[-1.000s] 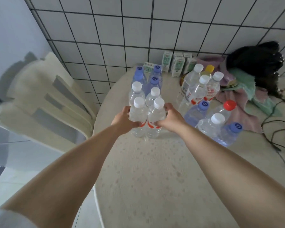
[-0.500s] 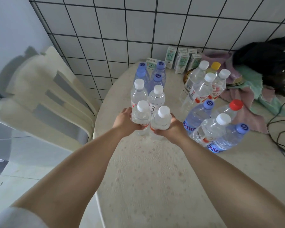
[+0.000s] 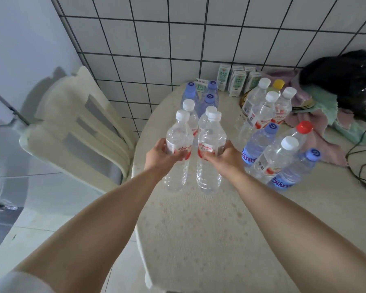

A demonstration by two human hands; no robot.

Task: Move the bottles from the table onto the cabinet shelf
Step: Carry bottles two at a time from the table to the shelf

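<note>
Table (image 3: 199, 240): each hand grips upright bottle, caps up.

2 bottles (image 3: 210, 149) sit side by side in the hands above the counter (image 3: 199, 229). Behind them stand 5 more bottles (image 3: 209, 98); to the right, another cluster (image 3: 277, 157). Cartons (image 3: 237, 81) line the wall behind; a chair (image 3: 76, 123) stands left.

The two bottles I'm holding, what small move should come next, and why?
Probably keep raising them straight up and draw them back toward you. The left hand grips one white-capped bottle and the right hand grips another, both upright and seemingly just off the table. More bottles stand close behind and to the right, so pulling back avoids knocking them. The cabinet isn't in view.
</note>
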